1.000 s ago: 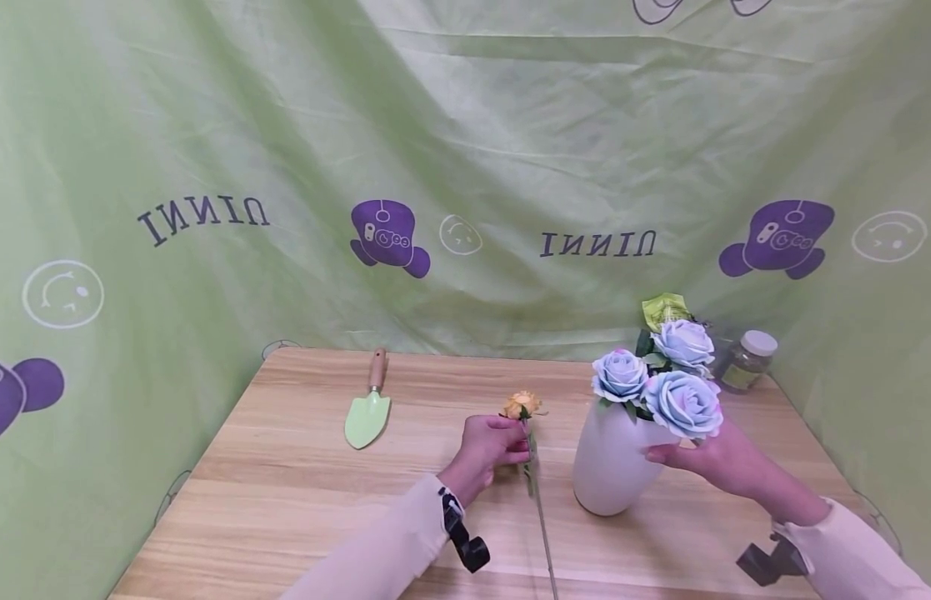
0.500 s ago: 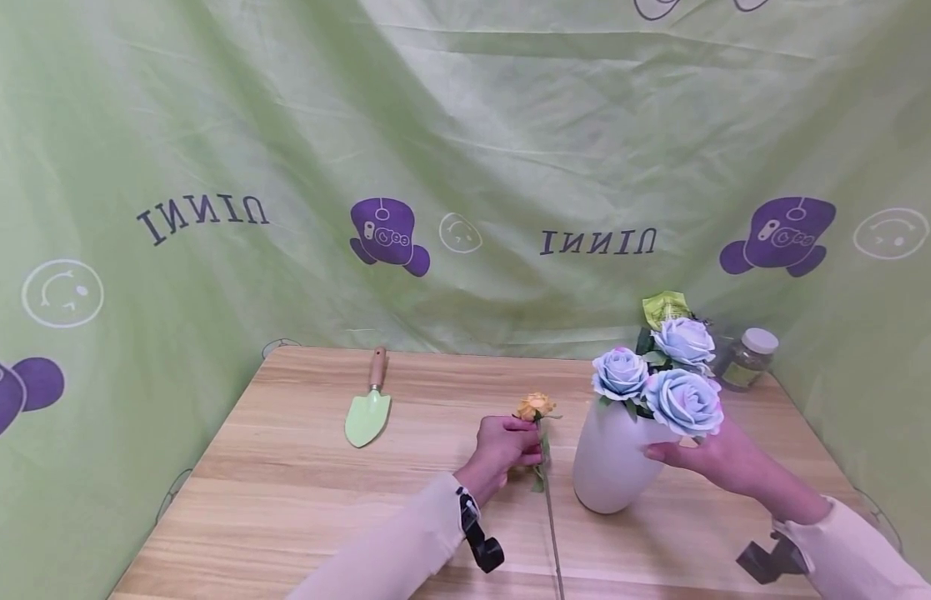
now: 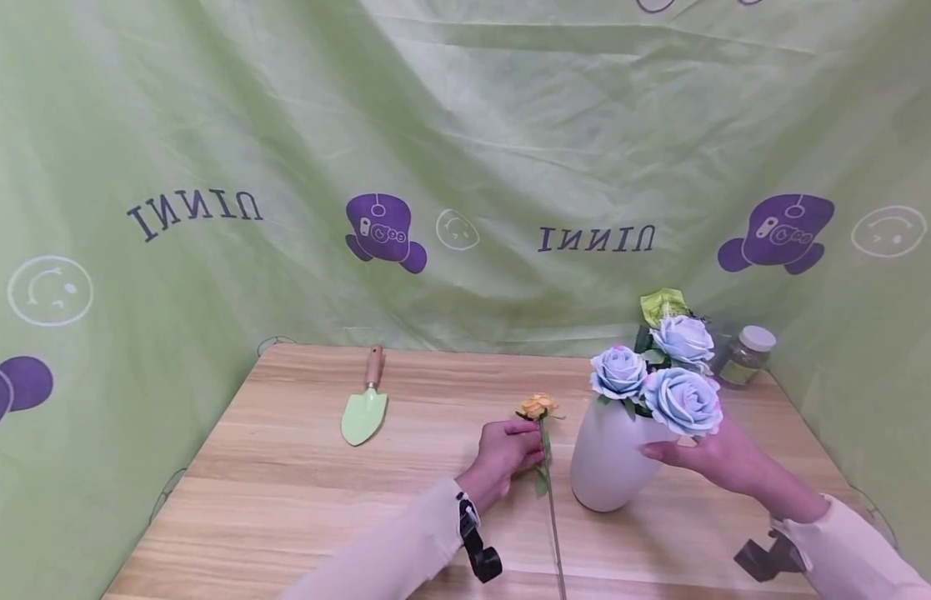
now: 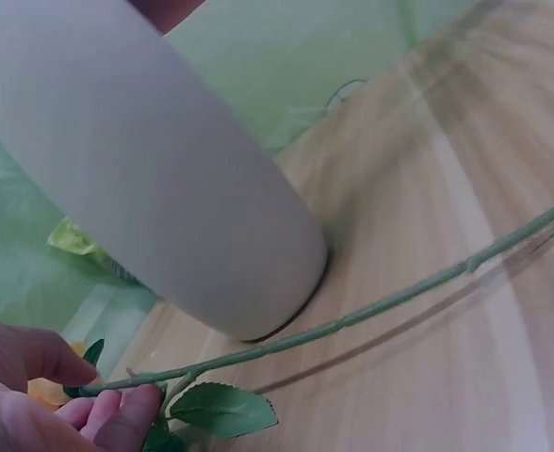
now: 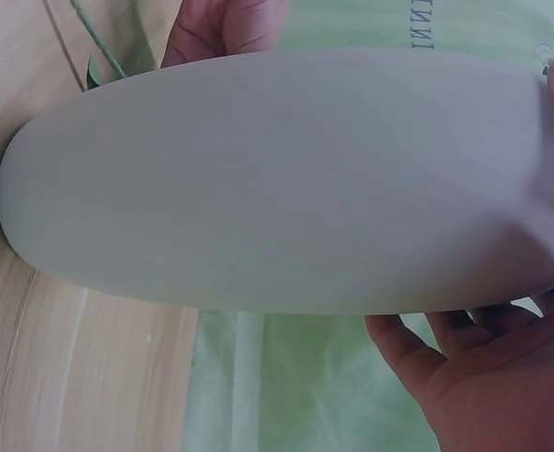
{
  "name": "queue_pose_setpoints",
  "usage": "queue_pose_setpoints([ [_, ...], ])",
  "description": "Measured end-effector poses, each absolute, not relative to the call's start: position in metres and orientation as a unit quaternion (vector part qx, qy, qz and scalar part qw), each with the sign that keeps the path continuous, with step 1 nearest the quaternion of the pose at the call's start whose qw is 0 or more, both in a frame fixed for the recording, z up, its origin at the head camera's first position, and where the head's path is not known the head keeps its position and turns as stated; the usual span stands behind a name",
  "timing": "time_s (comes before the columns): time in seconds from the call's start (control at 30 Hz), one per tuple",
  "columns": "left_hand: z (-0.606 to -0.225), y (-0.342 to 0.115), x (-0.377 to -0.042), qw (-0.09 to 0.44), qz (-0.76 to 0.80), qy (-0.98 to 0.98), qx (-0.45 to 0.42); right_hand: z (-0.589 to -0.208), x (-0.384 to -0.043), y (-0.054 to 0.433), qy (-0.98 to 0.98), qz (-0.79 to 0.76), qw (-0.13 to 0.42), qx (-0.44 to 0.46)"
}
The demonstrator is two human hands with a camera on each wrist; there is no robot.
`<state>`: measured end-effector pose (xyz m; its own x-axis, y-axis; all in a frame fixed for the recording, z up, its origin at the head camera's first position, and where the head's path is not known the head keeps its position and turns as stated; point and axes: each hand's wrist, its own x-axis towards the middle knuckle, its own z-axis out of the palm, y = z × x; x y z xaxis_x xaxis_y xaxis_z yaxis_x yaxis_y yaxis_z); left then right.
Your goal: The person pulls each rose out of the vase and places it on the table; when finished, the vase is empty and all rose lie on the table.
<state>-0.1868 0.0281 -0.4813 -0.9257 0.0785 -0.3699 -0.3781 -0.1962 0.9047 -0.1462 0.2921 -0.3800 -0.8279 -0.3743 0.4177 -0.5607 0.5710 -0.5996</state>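
Right hand grips vase (smooth, rounded).

In the head view, the stem of the orange flower runs off the edge at five o'clock. Blue roses hide the mouth of the vase, which covers most fingers of the right hand. Toward three o'clock, the label on the jar is too small to read.
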Motion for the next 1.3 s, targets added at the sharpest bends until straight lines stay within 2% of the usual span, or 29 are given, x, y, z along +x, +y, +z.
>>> queue_pose_setpoints([
  [0.3, -0.477, 0.028, -0.179, 0.161, 0.763, 0.614, -0.122, -0.378, -0.146, 0.292, -0.875, 0.385, 0.118, 0.269],
  [0.63, -0.478, 0.022, -0.175, 0.148, 0.775, 0.599, -0.137, -0.378, -0.147, 0.291, -0.874, 0.383, 0.12, 0.274],
  [0.97, -0.442, 0.031, -0.186, 0.057, 0.812, 0.571, -0.109, -0.379, -0.147, 0.294, -0.88, 0.382, 0.109, 0.259],
  [1.1, -0.419, 0.042, -0.185, 0.028, 0.824, 0.562, -0.07, -0.38, -0.148, 0.294, -0.878, 0.384, 0.117, 0.263],
  [1.23, -0.399, 0.05, -0.185, -0.001, 0.817, 0.576, 0.009, -0.38, -0.148, 0.293, -0.875, 0.386, 0.124, 0.264],
  [1.3, -0.388, 0.049, -0.186, 0.001, 0.799, 0.598, 0.059, -0.379, -0.148, 0.294, -0.88, 0.379, 0.12, 0.259],
])
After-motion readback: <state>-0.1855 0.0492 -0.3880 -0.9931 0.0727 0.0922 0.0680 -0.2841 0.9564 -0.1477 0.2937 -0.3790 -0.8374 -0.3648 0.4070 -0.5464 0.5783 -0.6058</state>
